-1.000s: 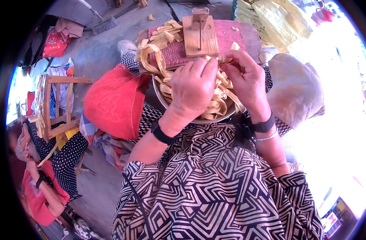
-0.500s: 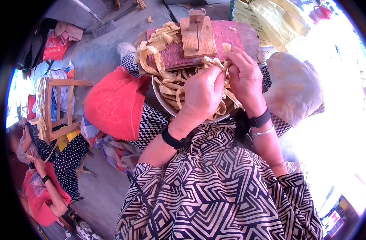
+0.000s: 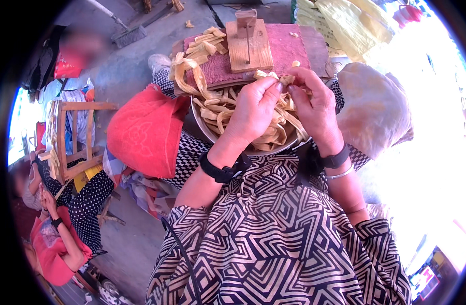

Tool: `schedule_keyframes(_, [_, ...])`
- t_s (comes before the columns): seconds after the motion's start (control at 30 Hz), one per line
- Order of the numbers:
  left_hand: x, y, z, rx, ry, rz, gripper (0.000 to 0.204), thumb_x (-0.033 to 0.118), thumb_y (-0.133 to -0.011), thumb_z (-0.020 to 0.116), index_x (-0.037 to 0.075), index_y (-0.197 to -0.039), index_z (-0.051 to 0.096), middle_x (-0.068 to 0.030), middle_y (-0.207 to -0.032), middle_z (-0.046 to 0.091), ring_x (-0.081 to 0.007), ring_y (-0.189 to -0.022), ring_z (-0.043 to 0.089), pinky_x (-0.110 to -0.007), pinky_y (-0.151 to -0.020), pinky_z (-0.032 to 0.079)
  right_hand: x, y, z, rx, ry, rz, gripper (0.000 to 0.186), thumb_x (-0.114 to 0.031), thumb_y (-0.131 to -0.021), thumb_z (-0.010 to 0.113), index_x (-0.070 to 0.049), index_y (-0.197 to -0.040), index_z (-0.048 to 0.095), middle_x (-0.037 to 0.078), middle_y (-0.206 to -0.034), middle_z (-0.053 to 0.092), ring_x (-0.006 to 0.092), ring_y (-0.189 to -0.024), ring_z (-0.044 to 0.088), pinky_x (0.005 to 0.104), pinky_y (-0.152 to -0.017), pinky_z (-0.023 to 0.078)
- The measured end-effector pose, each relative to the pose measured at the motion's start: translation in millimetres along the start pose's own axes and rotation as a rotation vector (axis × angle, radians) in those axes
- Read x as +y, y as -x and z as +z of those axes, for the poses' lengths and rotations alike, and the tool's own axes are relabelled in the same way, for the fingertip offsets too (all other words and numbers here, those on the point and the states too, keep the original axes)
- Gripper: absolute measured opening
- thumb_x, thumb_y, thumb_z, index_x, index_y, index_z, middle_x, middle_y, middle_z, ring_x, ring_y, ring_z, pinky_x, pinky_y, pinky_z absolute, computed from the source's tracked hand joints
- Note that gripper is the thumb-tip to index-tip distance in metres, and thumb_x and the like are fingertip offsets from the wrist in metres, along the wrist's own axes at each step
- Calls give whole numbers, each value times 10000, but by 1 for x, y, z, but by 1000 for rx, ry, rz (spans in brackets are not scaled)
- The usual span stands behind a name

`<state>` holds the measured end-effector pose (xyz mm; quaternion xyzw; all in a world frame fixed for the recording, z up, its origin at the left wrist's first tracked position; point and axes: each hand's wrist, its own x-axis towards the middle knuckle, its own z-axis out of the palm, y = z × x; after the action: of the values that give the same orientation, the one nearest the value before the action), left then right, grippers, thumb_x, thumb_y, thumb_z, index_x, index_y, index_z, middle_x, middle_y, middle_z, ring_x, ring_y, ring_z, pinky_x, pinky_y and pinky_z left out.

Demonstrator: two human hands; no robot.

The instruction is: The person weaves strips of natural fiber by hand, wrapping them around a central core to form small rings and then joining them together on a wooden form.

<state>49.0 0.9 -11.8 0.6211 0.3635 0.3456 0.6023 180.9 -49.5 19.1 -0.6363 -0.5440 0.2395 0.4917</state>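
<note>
My left hand [image 3: 256, 109] and my right hand [image 3: 317, 104] meet above a round basin [image 3: 198, 119] on my lap. Both are closed in a pinch on a pale tan, flat fibrous strip [image 3: 287, 80], its ends partly hidden by my fingers. Many similar strips [image 3: 271, 136] lie loosely curled in the basin. Just beyond it is a board [image 3: 318, 51] covered by a pink cloth [image 3: 289, 40]. On the cloth stands a wooden block [image 3: 263, 51] with a thin upright rod [image 3: 249, 46]. More strips [image 3: 205, 50] lie at the board's left, some hanging toward the basin.
A red cloth [image 3: 141, 132] covers my left knee and a pale cloth [image 3: 373, 109] my right. Leftward are a wooden frame [image 3: 80, 105] and another person in a red top [image 3: 55, 249]. A broom [image 3: 128, 35] rests at upper left; yellowish sacks [image 3: 352, 25] lie at upper right.
My hands have drawn slightly apart and lower, with the fingertips still meeting on the strip. The view has shifted a little. The other person's hands have moved slightly.
</note>
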Motion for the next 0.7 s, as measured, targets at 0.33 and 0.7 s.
schedule_keyframes(0.33, [8, 3, -11, -351, 878, -711, 229, 241, -949, 480, 70, -804, 529, 89, -520, 297, -23, -421, 245, -193, -393, 172, 19, -15, -2, 19, 433, -589, 249, 72, -704, 524, -64, -887, 624, 71, -863, 634, 310, -773, 582, 382, -729, 465])
schedule_keyframes(0.7, [24, 3, -21, 107, -826, 604, 165, 67, -748, 635, 47, -911, 619, -72, -751, 592, -267, -604, 571, -336, -556, 457, 24, -23, -38, -283, -755, 547, 331, -210, -943, 524, -14, -1209, 532, 62, -999, 634, 125, -832, 624, 264, -749, 523])
